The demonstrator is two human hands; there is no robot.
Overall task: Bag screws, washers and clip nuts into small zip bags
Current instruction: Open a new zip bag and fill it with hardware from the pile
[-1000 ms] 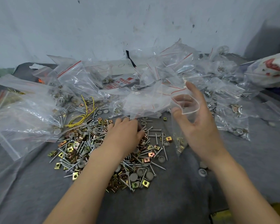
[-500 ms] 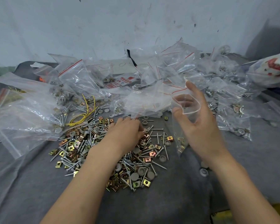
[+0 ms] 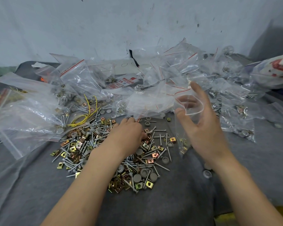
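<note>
Fingers of your right hand point(image 3: 204, 132) spread the zip bag point(image 3: 180, 128) mouth; tilt it toward your left hand point(image 3: 127, 136), curled in the hardware pile point(image 3: 142, 168), grip hidden.

Screws point(image 3: 161, 167) silver, clip nuts point(image 3: 149, 184) brass-yellow with some coppery-orange, washers point(image 3: 137, 177) flat grey, all on a dark grey cloth point(image 3: 170, 207). Zip bag point(image 3: 178, 131) clear with a thin red line near the mouth, same for the bag heap point(image 3: 75, 82); wire bundle point(image 3: 82, 119) yellow. Wall point(image 3: 104, 25) pale blue-white with dark specks, label point(image 3: 126, 82) white with red print, black strip point(image 3: 134, 58) above it.
</note>
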